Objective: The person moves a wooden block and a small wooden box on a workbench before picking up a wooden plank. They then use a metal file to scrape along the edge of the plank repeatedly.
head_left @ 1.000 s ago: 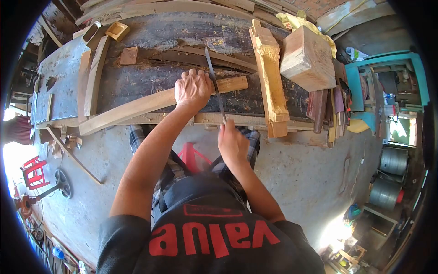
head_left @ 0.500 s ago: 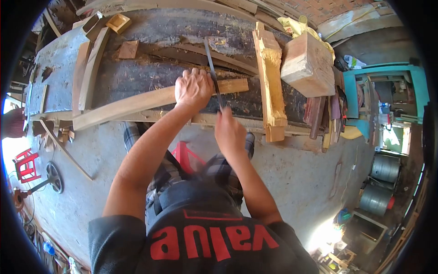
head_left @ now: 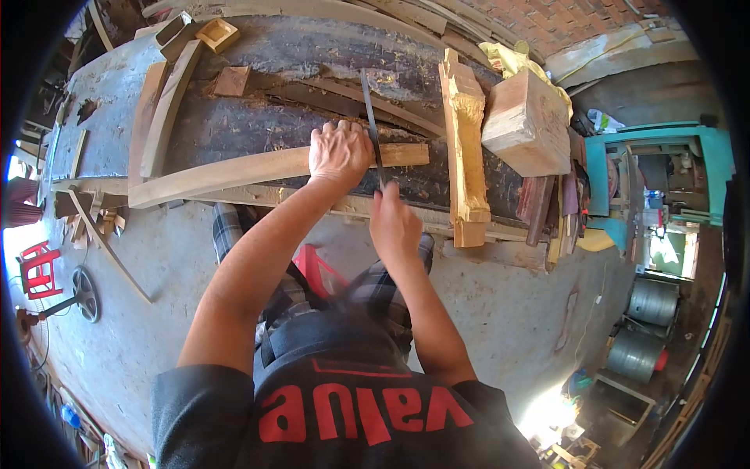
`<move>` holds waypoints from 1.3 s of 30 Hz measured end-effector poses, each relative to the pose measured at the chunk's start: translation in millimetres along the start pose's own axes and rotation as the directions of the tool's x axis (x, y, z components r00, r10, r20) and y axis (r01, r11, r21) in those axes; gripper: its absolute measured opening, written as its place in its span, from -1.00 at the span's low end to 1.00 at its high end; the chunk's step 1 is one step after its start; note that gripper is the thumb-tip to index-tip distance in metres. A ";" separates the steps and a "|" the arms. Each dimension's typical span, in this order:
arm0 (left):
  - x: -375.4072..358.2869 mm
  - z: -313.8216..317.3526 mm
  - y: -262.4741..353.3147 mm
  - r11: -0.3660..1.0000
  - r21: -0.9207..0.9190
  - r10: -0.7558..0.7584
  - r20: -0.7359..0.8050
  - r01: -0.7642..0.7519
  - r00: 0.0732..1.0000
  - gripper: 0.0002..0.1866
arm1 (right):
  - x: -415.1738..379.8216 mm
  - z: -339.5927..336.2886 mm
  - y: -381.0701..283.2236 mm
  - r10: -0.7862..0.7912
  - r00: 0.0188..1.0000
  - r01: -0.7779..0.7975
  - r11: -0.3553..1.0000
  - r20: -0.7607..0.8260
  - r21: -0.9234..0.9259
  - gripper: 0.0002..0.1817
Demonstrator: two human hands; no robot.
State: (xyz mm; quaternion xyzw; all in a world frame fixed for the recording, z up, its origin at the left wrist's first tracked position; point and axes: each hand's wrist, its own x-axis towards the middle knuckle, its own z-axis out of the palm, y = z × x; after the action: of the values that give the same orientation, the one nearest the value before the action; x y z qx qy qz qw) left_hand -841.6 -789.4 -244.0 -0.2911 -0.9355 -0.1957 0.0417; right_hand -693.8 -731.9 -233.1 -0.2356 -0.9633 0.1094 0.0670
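A long curved wooden piece point(head_left: 226, 173) lies along the front edge of the dark workbench point(head_left: 273, 48). My left hand point(head_left: 341, 152) presses on it near its right part, fingers wrapped over the far side. My right hand point(head_left: 396, 223) is closed around the near end of a thin dark saw-like blade point(head_left: 370, 105). The blade crosses the wood just right of my left hand and points away over the bench. The wood's right end point(head_left: 414, 154) sticks out beyond the blade. The handle is hidden in my right hand.
Right of the wood stand a rough yellowish carved piece point(head_left: 467, 148) and a large wooden block point(head_left: 525, 125). Two curved boards point(head_left: 168, 109) lie at the left, beside a small square block point(head_left: 232, 81) and a wooden box point(head_left: 217, 35). A red stool point(head_left: 316, 270) is beneath me.
The view has shifted slightly. My right hand and the blade stay at nearly the same place on the wood, and my left hand keeps its hold.
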 end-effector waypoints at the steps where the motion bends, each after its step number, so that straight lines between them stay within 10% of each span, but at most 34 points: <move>1: 1.6 -1.1 0.4 1.000 -0.006 -0.001 -0.004 0.001 1.000 -0.68 | -17.6 -5.1 1.7 0.042 0.998 -0.040 0.999 0.054 -0.031 -0.81; 9: -1.7 -3.5 0.2 1.000 -0.007 0.023 0.012 -0.023 1.000 -0.70 | 14.6 8.3 1.2 -0.058 0.994 0.064 0.996 -0.091 0.062 -0.82; 16: -0.6 3.1 -1.6 1.000 -0.012 0.006 -0.006 -0.006 1.000 -0.72 | -46.4 -10.8 7.1 0.069 0.993 -0.065 0.997 0.093 -0.044 -0.79; 20: -2.9 0.7 -0.6 0.999 -0.003 0.032 0.003 -0.032 0.999 -0.72 | 12.6 8.9 2.0 -0.070 0.990 0.081 0.993 -0.121 0.089 -0.79; 25: 0.1 -2.9 0.1 0.999 -0.034 0.001 0.030 0.000 1.000 -0.71 | -37.7 -14.2 4.5 0.114 0.982 -0.121 0.992 0.151 0.037 -0.76; 34: -1.6 -0.3 -1.4 1.000 -0.008 0.019 -0.023 -0.019 1.000 -0.72 | 11.4 10.6 6.7 -0.093 0.990 0.098 0.994 -0.107 0.040 -0.80; 39: -1.7 3.6 -2.8 0.999 -0.041 0.019 0.053 -0.017 0.998 -0.71 | -44.4 -10.5 7.0 0.031 0.998 -0.028 0.998 0.059 -0.051 -0.82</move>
State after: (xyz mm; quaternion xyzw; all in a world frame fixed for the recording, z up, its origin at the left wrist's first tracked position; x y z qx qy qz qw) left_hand -841.6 -791.0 -248.6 -0.3054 -0.9295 -0.2063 0.0125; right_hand -649.8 -744.8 -228.1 -0.2479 -0.9638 0.0930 0.0307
